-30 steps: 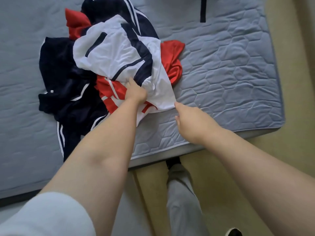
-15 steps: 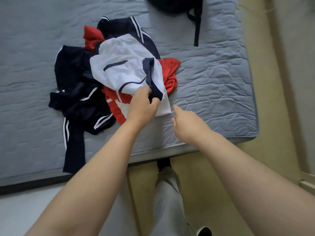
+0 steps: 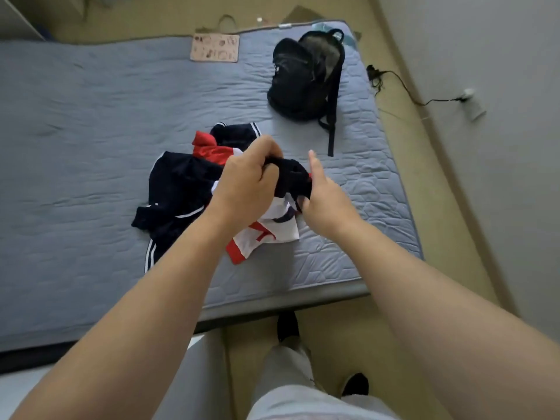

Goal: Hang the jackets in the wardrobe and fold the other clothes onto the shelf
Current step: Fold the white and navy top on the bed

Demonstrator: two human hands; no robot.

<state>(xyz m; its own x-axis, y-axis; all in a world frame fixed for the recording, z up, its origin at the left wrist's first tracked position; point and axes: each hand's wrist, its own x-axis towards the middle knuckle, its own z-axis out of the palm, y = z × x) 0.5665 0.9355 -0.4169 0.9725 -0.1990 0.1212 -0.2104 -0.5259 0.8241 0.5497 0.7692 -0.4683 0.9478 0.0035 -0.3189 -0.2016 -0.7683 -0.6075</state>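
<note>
A heap of clothes lies on the grey mattress (image 3: 91, 122): a dark navy jacket with white stripes (image 3: 178, 189), a red garment (image 3: 209, 150) and a white top with navy and red trim (image 3: 272, 228). My left hand (image 3: 248, 183) grips the navy edge of the white top, lifted above the heap. My right hand (image 3: 324, 192) holds the same bunched fabric from the right, its thumb sticking up and its fingers hidden under the cloth. The lower part of the top hangs down between my wrists.
A black backpack (image 3: 306, 77) stands on the mattress beyond the heap, a strap trailing toward me. A pink flat item (image 3: 215, 47) lies at the far edge. A cable (image 3: 406, 89) runs along the floor by the right wall. My legs stand at the mattress's near edge.
I have lifted the white top off the heap with my left hand, and my right hand has moved in and taken hold of it. The camera has pulled back, showing the backpack.
</note>
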